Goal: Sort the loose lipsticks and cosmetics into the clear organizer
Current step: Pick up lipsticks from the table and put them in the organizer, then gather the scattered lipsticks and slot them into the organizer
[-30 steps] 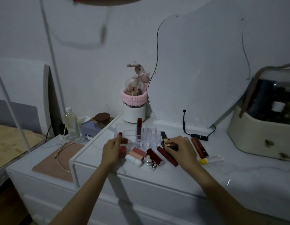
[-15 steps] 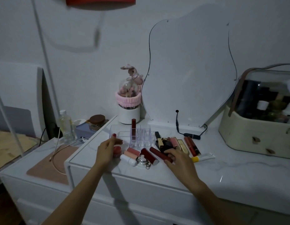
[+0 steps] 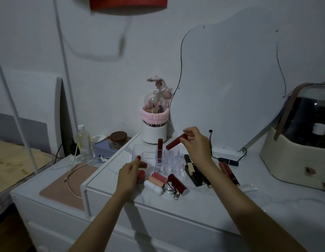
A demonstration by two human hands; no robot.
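The clear organizer (image 3: 169, 159) stands mid-dresser with one dark red lipstick (image 3: 159, 147) upright in a back-left slot. My right hand (image 3: 196, 144) pinches a dark red lipstick tube (image 3: 176, 142) by its top end, tilted, just above the organizer's slots. My left hand (image 3: 129, 172) rests at the organizer's front-left corner, thumb and fingers against its clear edge. In front lie a pink tube (image 3: 159, 178), a white tube (image 3: 153, 187), a dark red tube (image 3: 178, 184), a small red pot (image 3: 141, 175) and a keyring item (image 3: 169, 188). Black and red tubes (image 3: 228, 171) lie to the right.
A white brush holder with a pink band (image 3: 154, 128) stands behind the organizer, next to a wavy mirror (image 3: 229, 84). A cream case (image 3: 296, 153) sits at the right. On the lower left cabinet are a bottle (image 3: 83, 140), a brown-lidded jar (image 3: 118, 140) and a hairband (image 3: 74, 177).
My right hand picked a dark red lipstick up from the dresser and lifted it over the organizer. My left hand stayed at the organizer's corner.
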